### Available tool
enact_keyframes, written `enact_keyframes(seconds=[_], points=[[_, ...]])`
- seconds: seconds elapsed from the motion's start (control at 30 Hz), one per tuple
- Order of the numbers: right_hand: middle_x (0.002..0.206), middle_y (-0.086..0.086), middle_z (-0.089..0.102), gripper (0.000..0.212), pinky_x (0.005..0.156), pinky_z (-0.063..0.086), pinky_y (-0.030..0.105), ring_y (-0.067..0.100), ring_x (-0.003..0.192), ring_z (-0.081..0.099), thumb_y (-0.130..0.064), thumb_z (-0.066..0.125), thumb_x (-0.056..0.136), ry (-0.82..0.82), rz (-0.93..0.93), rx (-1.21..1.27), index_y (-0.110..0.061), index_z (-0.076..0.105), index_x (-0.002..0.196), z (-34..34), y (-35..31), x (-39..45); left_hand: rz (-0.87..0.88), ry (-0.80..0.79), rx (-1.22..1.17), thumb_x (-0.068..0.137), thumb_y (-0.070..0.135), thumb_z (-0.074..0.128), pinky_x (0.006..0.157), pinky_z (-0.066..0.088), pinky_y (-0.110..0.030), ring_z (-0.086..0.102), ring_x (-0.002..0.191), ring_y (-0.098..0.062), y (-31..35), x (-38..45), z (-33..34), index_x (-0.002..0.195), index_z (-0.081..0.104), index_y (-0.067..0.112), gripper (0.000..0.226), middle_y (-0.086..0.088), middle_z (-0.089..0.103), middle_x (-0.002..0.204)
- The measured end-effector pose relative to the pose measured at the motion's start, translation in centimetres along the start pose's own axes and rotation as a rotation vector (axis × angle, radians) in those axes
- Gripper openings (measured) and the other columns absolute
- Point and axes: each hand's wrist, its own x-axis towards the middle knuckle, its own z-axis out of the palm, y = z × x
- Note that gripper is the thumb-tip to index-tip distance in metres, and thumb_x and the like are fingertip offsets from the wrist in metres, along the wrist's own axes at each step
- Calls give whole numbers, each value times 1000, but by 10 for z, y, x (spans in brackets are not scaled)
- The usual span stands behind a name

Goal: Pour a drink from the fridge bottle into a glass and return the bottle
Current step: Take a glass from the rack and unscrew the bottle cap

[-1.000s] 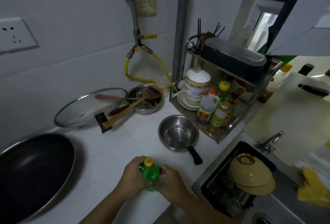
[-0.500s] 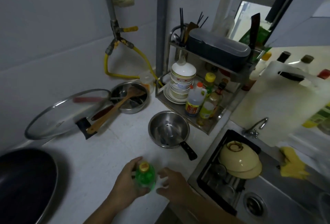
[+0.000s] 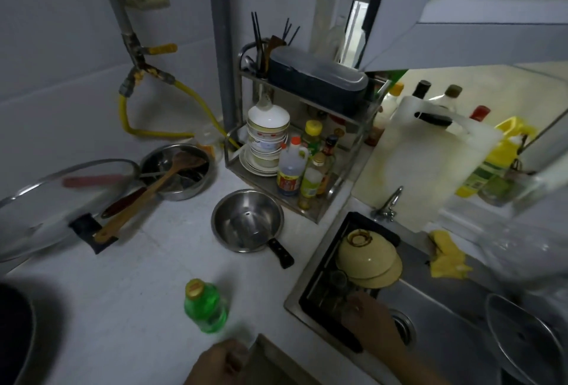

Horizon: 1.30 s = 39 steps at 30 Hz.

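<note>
A green drink bottle [image 3: 205, 308] with a yellow cap stands upright on the white counter [image 3: 123, 292], and no hand touches it. My left hand [image 3: 219, 363] sits at the counter's front edge below the bottle, fingers loosely curled and holding nothing. My right hand [image 3: 367, 321] reaches into the black dish rack [image 3: 313, 295] in the sink. Its fingers curl over a clear glass [image 3: 349, 308] at the rack's near end, and the hand partly hides the glass. Another glass [image 3: 337, 280] stands beside it.
Yellow bowls [image 3: 367, 254] lie upside down in the rack. A steel saucepan [image 3: 247, 220] sits behind the bottle. Further back are a condiment rack [image 3: 307, 151], a glass lid [image 3: 58, 203] and a steel bowl with wooden spatula [image 3: 175, 171]. A tap [image 3: 388, 205] and cutting board [image 3: 430, 157] stand behind the sink.
Both hands have let go of the bottle, which now stands alone. My right hand moved right into the sink rack onto a glass. My left hand drew back to the counter edge.
</note>
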Motion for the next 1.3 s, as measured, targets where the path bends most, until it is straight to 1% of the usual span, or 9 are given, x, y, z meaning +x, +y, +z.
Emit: enact_keyframes(seconds=[0.07,0.13,0.33,0.4,0.5,0.7,1.0,1.17,1.3], points=[[82,-4,59,16,65,47,28,14,72,58,-31,61,95,65,18,14,-27,51,83,-5,15,5,91,58,17,44,60,54,78,50,-14,60,72,6,16,5,10,74,61,65,31,10,70,72],[82,-1,58,22,59,41,25,14,71,57,-41,62,92,71,44,21,-23,51,86,-4,28,13,140,126,-12,55,51,61,85,52,-23,66,79,-1,25,8,18,79,71,41,28,6,72,79],[121,6,49,59,80,48,37,28,109,53,-48,60,80,-111,28,-155,-16,43,127,11,46,38,150,66,278,68,35,62,86,48,-17,64,90,1,52,19,40,101,58,57,39,10,68,99],[128,7,48,71,81,48,36,30,113,53,-51,62,79,-123,26,-187,-15,38,136,14,45,41,210,88,433,77,35,59,93,43,-20,57,114,-9,66,23,49,131,46,41,56,8,58,124],[133,9,53,75,88,50,35,29,115,57,-50,67,81,-92,26,-171,-12,38,140,20,46,45,260,117,655,84,25,55,98,44,-33,46,126,-20,79,35,60,147,30,28,68,1,45,140],[136,11,55,79,99,48,37,27,120,56,-57,64,84,-70,70,-92,-9,40,143,33,44,52,143,12,768,89,28,53,107,41,-40,36,137,-27,75,45,65,152,22,21,71,-8,32,153],[105,7,60,23,68,45,30,21,91,60,-34,61,92,-23,-26,-164,-16,48,101,26,40,45,198,107,629,91,41,52,107,42,-35,40,137,-20,58,44,60,151,30,24,66,-3,39,152],[91,4,60,19,73,52,39,23,84,61,-30,65,88,20,-2,-12,-16,52,91,11,40,35,214,144,555,85,53,51,103,46,-34,47,131,-16,52,44,62,147,36,32,67,3,47,146],[75,-5,53,27,55,37,24,8,66,49,-36,67,88,80,55,114,-18,48,82,-5,32,21,127,231,528,85,53,54,101,43,-28,49,130,-13,53,39,65,134,52,31,54,6,52,142]])
